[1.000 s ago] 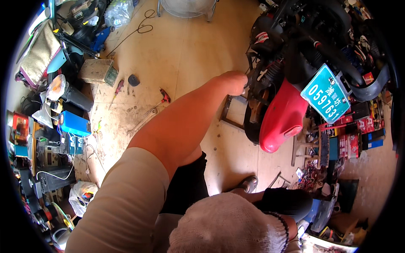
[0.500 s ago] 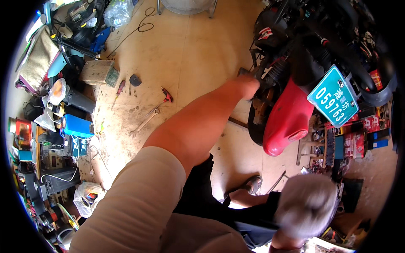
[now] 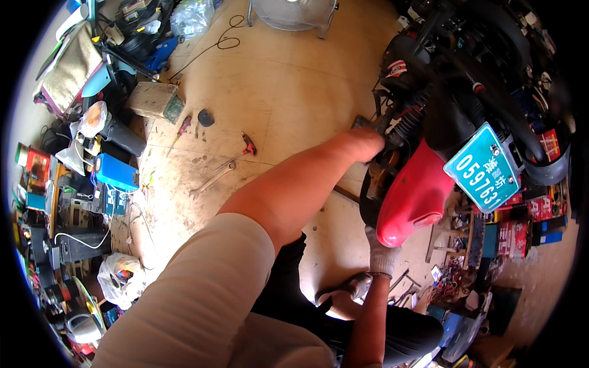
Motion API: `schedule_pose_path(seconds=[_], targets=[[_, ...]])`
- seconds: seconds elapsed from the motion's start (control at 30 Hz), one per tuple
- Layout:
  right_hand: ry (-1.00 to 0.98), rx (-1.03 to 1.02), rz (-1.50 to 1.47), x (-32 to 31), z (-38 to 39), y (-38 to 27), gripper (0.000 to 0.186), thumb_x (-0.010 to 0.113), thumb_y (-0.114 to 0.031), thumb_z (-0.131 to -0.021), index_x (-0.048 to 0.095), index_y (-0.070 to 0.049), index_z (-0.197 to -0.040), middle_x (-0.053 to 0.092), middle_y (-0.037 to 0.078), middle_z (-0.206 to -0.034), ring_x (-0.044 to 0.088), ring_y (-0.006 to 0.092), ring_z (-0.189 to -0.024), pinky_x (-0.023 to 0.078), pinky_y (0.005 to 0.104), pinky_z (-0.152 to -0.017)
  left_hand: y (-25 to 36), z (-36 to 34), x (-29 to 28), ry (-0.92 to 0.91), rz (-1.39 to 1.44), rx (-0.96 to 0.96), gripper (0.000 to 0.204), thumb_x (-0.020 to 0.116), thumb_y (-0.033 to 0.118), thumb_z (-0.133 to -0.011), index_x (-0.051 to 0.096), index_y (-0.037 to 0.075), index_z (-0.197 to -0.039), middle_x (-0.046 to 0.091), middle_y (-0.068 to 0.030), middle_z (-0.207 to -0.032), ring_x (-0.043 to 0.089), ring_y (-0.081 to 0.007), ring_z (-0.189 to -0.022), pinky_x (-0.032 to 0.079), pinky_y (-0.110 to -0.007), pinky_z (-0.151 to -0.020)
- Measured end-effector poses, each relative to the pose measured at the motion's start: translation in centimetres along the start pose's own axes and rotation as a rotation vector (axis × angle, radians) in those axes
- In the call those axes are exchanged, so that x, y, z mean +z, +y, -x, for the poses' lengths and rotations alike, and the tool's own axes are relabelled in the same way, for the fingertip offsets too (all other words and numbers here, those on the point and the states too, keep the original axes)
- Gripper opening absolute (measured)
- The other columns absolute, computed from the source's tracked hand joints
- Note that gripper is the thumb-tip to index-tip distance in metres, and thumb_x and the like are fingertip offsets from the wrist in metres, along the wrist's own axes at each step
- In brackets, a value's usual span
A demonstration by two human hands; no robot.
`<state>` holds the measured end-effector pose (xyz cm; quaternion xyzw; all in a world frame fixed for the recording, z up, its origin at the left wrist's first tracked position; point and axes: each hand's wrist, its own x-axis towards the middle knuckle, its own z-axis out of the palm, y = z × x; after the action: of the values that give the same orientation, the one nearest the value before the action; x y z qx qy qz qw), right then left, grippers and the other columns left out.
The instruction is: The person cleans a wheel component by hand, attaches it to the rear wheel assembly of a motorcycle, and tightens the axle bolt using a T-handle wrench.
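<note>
My left arm reaches across to the rear of a motorbike with a red tail panel (image 3: 412, 199). My left hand (image 3: 368, 145) is at the dark parts beside the rear wheel and the shock absorber (image 3: 406, 122); its fingers are hidden there. My right hand (image 3: 381, 253), in a pale work glove, reaches up beneath the tip of the red panel, next to the tyre (image 3: 368, 202). The panel covers its fingers, so what it touches cannot be made out. A teal licence plate (image 3: 485, 168) hangs tilted at the right of the panel.
On the floor to the left lie a red-handled tool (image 3: 248, 145), a wrench (image 3: 211, 179), a screwdriver (image 3: 183, 127) and a wooden block (image 3: 153, 101). A floor fan (image 3: 288, 13) stands at the back. Clutter lines both sides, with a blue box (image 3: 116, 172) at left.
My gloved right hand has moved from the lower right, near me, forward and left to beneath the red panel. My left hand stays at the wheel. The view has shifted slightly.
</note>
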<state>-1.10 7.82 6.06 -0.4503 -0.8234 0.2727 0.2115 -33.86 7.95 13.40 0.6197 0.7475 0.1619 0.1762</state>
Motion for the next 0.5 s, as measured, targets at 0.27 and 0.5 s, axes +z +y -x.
schedule_pose_path(seconds=[0.27,0.5], targets=[[0.014,-0.146,0.042,1.1,-0.9,1.8,0.076,0.088,-0.041,-0.076,0.057,-0.006,-0.137,0.067,0.015,-0.13,0.062,0.0313,-0.122,0.047,0.044,-0.107,0.9,0.2,-1.0,-0.041,0.081,-0.073,0.026,0.064,0.009,-0.088,0.075,0.001,-0.11,0.07,-0.0226,-0.122,0.066,-0.0397,-0.116,0.055,-0.044,-0.096],[0.031,-0.112,-0.004,1.2,-1.1,1.3,0.077,0.088,-0.041,-0.077,0.057,-0.006,-0.137,0.066,0.015,-0.131,0.061,0.0311,-0.123,0.046,0.0439,-0.108,0.8,0.5,-1.4,-0.059,0.065,-0.029,0.028,0.064,0.009,-0.086,0.074,0.001,-0.111,0.069,-0.0226,-0.124,0.065,-0.0397,-0.118,0.054,-0.045,-0.097]])
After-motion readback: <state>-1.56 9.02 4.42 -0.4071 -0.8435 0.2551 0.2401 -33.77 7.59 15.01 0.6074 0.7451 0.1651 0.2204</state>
